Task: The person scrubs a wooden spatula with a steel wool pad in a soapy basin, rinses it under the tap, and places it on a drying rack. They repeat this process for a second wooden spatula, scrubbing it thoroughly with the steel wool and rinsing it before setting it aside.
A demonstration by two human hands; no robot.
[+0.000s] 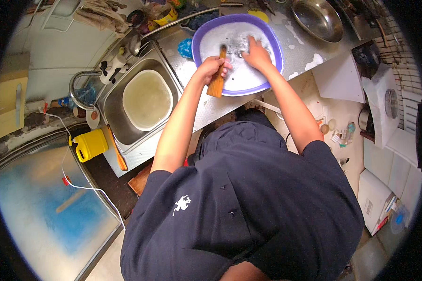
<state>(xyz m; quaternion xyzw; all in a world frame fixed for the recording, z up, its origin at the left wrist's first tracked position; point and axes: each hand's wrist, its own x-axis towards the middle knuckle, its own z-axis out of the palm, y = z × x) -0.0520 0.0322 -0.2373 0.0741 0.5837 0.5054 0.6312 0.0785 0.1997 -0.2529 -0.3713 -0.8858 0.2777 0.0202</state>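
Note:
My left hand [212, 69] grips a wooden spatula [216, 84] over the near left part of a purple-rimmed basin [280, 52]. The spatula's broad end points towards me and overhangs the rim; its narrow end points away, over the suds. Whitish soapy water [239, 77] with dark specks and bubbles fills the basin. My right hand [258, 56] reaches into its right side, fingers apart at the surface. No held object shows there, though foam partly hides the fingertips. Just left of the basin lies a blue scrubber [185, 48] on the metal counter [205, 112].
A steel sink [114, 130] at left contains a white-rimmed tub [148, 100] of cloudy water, beside a curved faucet [74, 84]. Another wooden utensil [116, 149] lies along the sink's near-left edge, by a yellow jug [91, 144]. A steel bowl [316, 19] stands at back right.

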